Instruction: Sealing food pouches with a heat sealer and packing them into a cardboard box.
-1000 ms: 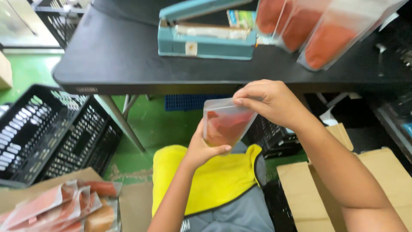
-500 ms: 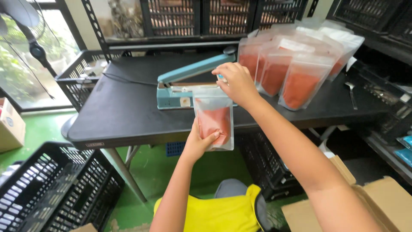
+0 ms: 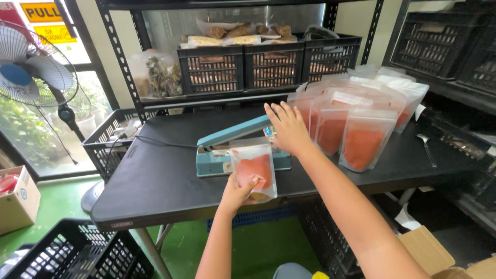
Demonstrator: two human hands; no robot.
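Note:
My left hand (image 3: 238,192) grips the lower part of a frosted stand-up pouch (image 3: 254,166) filled with orange-red powder, its top edge lying at the jaw of the teal heat sealer (image 3: 221,155). The sealer's arm is raised. My right hand (image 3: 287,128) hovers with fingers spread over the end of that raised arm, touching or nearly touching it; I cannot tell which. Both sit on a black table (image 3: 155,181).
Several filled pouches (image 3: 361,132) stand upright at the table's right. A spoon (image 3: 427,146) lies beyond them. Black crates (image 3: 268,64) fill the shelf behind. A fan (image 3: 36,72) stands left, a black basket (image 3: 72,256) and a cardboard box (image 3: 18,199) on the green floor.
The pouch has been carried up from my lap to the sealer on the table. My right hand left the pouch's top and went to the sealer's arm.

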